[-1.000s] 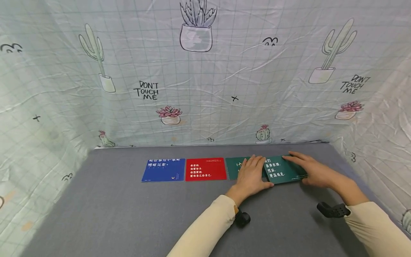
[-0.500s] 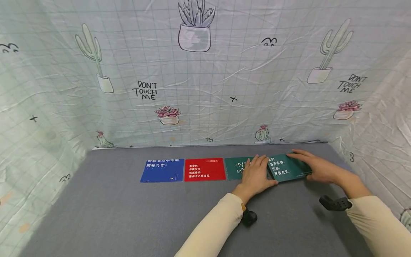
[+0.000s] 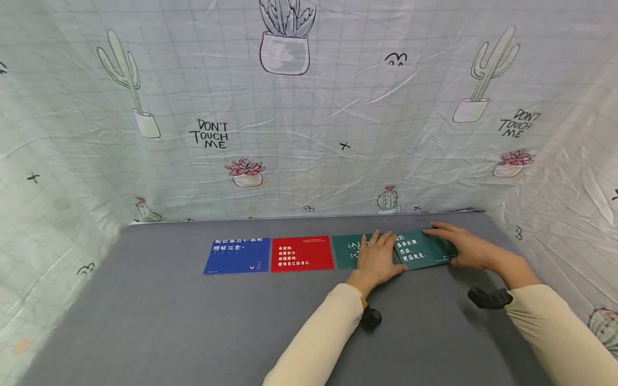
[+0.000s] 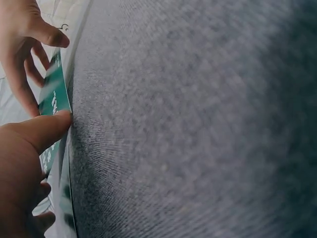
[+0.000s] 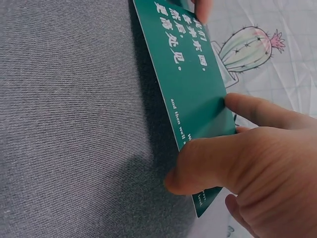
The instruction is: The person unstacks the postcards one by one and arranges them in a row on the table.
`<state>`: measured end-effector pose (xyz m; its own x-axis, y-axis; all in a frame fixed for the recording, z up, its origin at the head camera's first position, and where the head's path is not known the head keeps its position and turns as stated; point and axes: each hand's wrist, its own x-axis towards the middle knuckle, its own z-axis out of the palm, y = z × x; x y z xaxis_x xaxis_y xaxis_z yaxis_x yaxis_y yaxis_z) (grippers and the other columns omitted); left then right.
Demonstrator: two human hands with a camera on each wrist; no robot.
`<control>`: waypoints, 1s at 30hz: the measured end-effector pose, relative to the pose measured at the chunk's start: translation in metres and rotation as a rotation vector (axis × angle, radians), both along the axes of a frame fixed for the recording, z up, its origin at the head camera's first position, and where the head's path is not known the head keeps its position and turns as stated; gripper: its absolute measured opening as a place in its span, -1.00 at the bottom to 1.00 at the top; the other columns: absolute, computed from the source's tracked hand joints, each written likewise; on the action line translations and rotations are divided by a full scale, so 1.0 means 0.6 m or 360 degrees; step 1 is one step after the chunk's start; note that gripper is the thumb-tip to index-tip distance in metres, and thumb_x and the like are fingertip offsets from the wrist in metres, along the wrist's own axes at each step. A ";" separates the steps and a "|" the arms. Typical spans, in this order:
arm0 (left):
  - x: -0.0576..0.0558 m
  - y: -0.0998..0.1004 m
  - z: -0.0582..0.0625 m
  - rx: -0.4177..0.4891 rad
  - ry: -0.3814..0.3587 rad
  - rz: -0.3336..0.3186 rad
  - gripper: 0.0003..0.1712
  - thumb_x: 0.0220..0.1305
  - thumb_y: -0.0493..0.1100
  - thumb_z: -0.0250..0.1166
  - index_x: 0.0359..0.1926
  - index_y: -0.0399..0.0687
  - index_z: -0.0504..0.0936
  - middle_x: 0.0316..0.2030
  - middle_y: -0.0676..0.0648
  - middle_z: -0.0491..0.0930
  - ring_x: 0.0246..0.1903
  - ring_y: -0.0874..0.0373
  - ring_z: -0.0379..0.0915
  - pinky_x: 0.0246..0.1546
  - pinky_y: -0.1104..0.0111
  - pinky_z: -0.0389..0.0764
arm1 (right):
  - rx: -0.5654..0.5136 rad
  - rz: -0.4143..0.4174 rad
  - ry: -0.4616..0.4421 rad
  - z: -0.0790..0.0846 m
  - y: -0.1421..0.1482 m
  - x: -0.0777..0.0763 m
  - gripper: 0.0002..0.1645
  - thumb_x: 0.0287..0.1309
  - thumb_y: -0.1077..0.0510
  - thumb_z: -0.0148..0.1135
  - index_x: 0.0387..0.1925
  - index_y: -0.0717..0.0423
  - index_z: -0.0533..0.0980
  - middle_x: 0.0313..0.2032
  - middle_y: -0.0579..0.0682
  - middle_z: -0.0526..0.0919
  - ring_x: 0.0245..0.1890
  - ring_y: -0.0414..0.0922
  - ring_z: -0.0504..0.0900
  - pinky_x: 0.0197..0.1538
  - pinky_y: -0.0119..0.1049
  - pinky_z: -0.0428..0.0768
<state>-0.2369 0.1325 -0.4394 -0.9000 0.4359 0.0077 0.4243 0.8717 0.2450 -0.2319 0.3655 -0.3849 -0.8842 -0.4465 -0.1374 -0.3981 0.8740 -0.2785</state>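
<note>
A dark green postcard (image 3: 434, 254) with white lettering is at the right end of a row of cards. My right hand (image 3: 468, 247) holds its right end, thumb at the near edge and index finger at the far edge. My left hand (image 3: 376, 262) holds the left end, with the thumb (image 4: 59, 119) on the near edge and a fingertip (image 5: 202, 11) at the far edge. In the right wrist view a shadow lies under the card's near edge. A second green postcard (image 3: 343, 253) lies just left, partly hidden under my left hand.
A red postcard (image 3: 302, 254) and a blue postcard (image 3: 238, 257) continue the row leftward on the grey tabletop (image 3: 193, 327). Cactus-print cloth (image 3: 299, 118) hangs behind the table and along both sides. Each wrist wears a black strap.
Both hands have shifted the held green postcard slightly right and away from me, so it sits more in line with the row. The head view has also drifted a little.
</note>
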 end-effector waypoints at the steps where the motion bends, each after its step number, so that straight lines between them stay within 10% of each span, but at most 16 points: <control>1: -0.001 0.000 -0.001 -0.0007 -0.0004 -0.0001 -0.07 0.13 0.40 0.20 0.45 0.26 0.14 0.42 0.20 0.07 0.43 0.16 -0.15 0.39 0.09 -0.08 | 0.0005 0.0003 0.0002 -0.001 0.000 -0.001 0.04 -0.30 0.54 0.36 0.35 0.18 0.26 0.35 0.33 0.08 0.23 0.47 0.11 0.02 0.35 0.32; 30: -0.013 0.001 -0.005 -0.0170 0.0023 -0.0024 -0.15 0.16 0.47 0.08 0.42 0.33 0.21 0.42 0.24 0.07 0.44 0.17 -0.19 0.40 0.05 -0.25 | -0.0006 -0.0060 -0.0273 -0.016 0.007 -0.028 0.02 -0.26 0.43 0.34 0.37 0.12 0.26 0.38 0.34 0.04 0.27 0.52 -0.04 0.06 0.50 0.14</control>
